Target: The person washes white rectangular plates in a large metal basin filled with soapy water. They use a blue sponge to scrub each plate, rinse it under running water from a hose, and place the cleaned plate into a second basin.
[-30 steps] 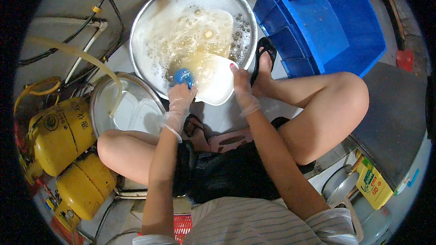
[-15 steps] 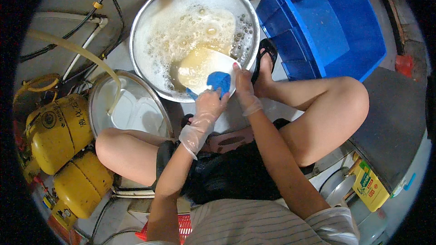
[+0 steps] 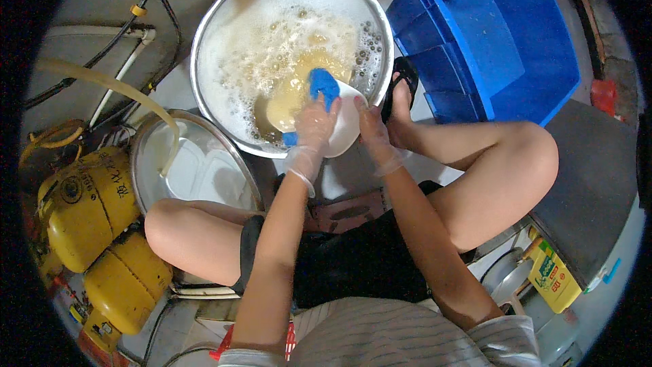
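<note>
In clear plastic gloves, both my hands work over the near side of a large round metal basin (image 3: 198,41) of foamy, yellowish water. A blue cleaning cloth (image 3: 323,83) is gripped in my left hand (image 3: 314,124), pressed against a white dish (image 3: 348,128). My right hand (image 3: 371,126) pinches the dish by its right edge. The dish tilts into the water, and its near end sticks out over the basin rim. The fingertips of my left hand are partly hidden by the cloth.
Blue nested plastic tubs (image 3: 485,41) stand right of the basin. At the left, a smaller metal basin (image 3: 252,178) holds white dishes (image 3: 221,177), with a hose (image 3: 129,83) running into it. Yellow gas cylinders (image 3: 88,197) lie beside it. A dark flat-topped surface (image 3: 584,177) is at the right.
My left hand has pushed the blue cloth forward, away from me, along the dish. The dish has shifted a little toward me, its near end now further over the rim.
</note>
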`<state>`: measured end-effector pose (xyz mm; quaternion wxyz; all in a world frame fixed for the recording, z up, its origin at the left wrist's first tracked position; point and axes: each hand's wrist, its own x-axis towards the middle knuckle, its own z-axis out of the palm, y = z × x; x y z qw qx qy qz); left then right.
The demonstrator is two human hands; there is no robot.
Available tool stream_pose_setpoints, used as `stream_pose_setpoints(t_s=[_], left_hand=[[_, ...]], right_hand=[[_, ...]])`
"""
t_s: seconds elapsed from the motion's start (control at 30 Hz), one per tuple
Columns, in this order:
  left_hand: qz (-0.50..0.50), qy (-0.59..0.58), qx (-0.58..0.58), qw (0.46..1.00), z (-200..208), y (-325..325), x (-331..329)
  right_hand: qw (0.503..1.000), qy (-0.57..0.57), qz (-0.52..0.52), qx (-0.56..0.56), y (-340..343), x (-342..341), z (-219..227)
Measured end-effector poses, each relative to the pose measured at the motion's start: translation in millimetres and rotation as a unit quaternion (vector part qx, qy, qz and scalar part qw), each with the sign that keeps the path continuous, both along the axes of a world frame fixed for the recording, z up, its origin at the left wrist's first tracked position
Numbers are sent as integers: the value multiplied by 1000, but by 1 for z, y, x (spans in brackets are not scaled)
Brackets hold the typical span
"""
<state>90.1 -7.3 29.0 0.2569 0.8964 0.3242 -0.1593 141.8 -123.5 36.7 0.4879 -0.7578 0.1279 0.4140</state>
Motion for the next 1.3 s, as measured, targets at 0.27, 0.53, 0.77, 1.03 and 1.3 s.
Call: stream_pose_setpoints(t_s=[0.27,0.53,0.77,1.03,1.3], left_hand=[[57,-4,14,998,-29,43,1],[79,-14,26,996,-22,32,-17],[157,-32,-61,985,-2,34,-38],[258,-55,-219,939,-27,39,-44],[238,-84,-285,925,-27,35,-50]], right_hand=[[997,-3,24,-76,12,4,11],[979,-153,28,133,-22,-6,-51],[964,-165,103,181,15,5,23],[900,-81,279,325,6,0,80],[724,-628,284,-16,13,-22,69]])
